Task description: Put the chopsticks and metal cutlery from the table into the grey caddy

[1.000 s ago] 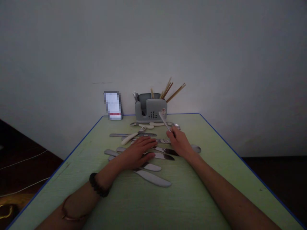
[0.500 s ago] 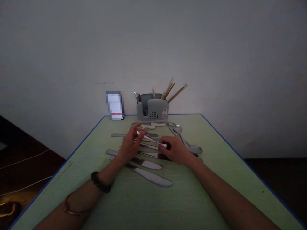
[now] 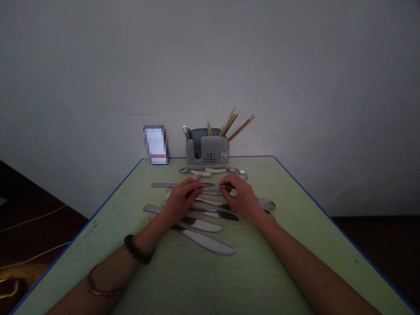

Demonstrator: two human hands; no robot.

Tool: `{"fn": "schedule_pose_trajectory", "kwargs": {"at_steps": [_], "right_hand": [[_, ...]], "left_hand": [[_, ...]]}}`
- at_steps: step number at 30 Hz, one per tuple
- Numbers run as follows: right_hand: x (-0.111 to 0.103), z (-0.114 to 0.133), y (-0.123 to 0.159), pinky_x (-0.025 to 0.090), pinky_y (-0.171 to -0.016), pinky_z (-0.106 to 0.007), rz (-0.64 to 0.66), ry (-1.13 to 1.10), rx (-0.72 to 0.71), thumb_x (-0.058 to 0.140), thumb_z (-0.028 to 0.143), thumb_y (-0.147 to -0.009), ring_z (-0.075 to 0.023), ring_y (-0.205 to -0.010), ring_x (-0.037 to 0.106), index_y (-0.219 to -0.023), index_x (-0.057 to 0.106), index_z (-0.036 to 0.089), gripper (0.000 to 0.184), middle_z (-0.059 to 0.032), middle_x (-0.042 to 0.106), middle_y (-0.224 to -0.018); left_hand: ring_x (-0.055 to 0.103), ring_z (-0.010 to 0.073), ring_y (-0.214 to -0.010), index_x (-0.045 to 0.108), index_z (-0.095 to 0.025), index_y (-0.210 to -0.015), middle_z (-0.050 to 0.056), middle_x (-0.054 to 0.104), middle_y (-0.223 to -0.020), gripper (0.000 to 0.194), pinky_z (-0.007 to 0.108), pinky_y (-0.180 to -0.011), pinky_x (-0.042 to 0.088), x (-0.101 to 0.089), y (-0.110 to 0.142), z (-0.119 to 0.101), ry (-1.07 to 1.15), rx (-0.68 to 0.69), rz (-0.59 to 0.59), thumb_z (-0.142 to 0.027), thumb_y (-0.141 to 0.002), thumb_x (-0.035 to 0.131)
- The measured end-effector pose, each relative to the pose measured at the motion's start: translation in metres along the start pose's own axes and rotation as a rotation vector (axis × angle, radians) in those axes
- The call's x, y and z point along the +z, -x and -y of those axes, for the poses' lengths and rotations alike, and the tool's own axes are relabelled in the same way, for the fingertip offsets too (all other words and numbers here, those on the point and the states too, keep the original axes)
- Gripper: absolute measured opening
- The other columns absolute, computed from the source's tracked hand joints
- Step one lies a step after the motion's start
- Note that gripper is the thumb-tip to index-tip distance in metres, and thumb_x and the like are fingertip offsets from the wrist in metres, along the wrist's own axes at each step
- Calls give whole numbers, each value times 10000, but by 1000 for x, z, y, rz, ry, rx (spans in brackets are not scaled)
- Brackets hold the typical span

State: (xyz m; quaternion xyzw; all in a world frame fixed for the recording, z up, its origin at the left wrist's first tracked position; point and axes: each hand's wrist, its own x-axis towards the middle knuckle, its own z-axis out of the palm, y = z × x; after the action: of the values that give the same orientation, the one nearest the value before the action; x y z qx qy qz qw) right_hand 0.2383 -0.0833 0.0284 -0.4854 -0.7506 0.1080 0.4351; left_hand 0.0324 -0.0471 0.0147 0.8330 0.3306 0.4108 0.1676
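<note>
Both hands hold one thin metal utensil [image 3: 210, 188] level above the green table [image 3: 262, 271]. My left hand [image 3: 182, 199] pinches its left end. My right hand [image 3: 239, 197] pinches its right end. Under the hands lie several butter knives [image 3: 203, 240] in a row, blades pointing right. A white-handled fork [image 3: 197, 176] and spoons [image 3: 267, 204] lie farther back and to the right.
A grey cutlery holder [image 3: 206, 151] with wooden chopsticks [image 3: 238, 124] stands at the table's far edge against the wall. A small upright card [image 3: 155, 144] stands to its left. The table has a blue rim. Dark floor with cables shows at the left.
My right hand brought the utensil down from near the holder to the middle. My left hand rose off the knives and took its other end; it is now held level.
</note>
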Motion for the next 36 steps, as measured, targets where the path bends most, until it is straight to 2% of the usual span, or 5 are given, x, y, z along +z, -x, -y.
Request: {"fn": "schedule_pose_trajectory", "kwargs": {"at_steps": [7,13,19,26,36], "right_hand": [[1,-9,-2,520,-598,-282,1,-283,269,523,323,-826,-134,-588,638,-1011,588,207,228,-11,672,-773],[-2,-8,-1,476,-538,-257,39,-232,237,487,318,-855,-118,-500,578,-1191,524,225,350,32,611,-650],[-1,-8,-1,479,-711,-310,135,-27,136,540,341,-833,-159,-726,614,-1034,612,213,248,-37,676,-865],[-24,-37,-8,436,-861,-359,-163,321,264,418,314,-895,-225,-948,569,-1191,525,88,388,-164,602,-1088],[-33,-33,-3,428,-769,-342,267,814,610,448,394,-875,-284,-973,595,-1101,566,101,389,-173,636,-1050]], "left_hand": [[634,186,-831,672,-188,-878,45,703,-878,223,304,-773,495,0,-1,3,-9,-146,-71,-346,-869,516],[646,167,-702,686,-192,-831,23,722,-804,219,269,-681,508,-2,-3,-1,46,-285,-107,-391,-798,600],[626,150,-632,677,-191,-783,5,708,-737,219,245,-626,492,-2,-4,0,41,-312,-114,-404,-774,627],[607,147,-645,640,-180,-798,10,691,-755,201,248,-650,480,-2,-2,6,-26,-300,-132,-365,-821,565],[588,223,-839,662,-211,-871,29,699,-848,200,389,-830,388,0,0,13,-325,-226,193,-347,-859,515]]}}
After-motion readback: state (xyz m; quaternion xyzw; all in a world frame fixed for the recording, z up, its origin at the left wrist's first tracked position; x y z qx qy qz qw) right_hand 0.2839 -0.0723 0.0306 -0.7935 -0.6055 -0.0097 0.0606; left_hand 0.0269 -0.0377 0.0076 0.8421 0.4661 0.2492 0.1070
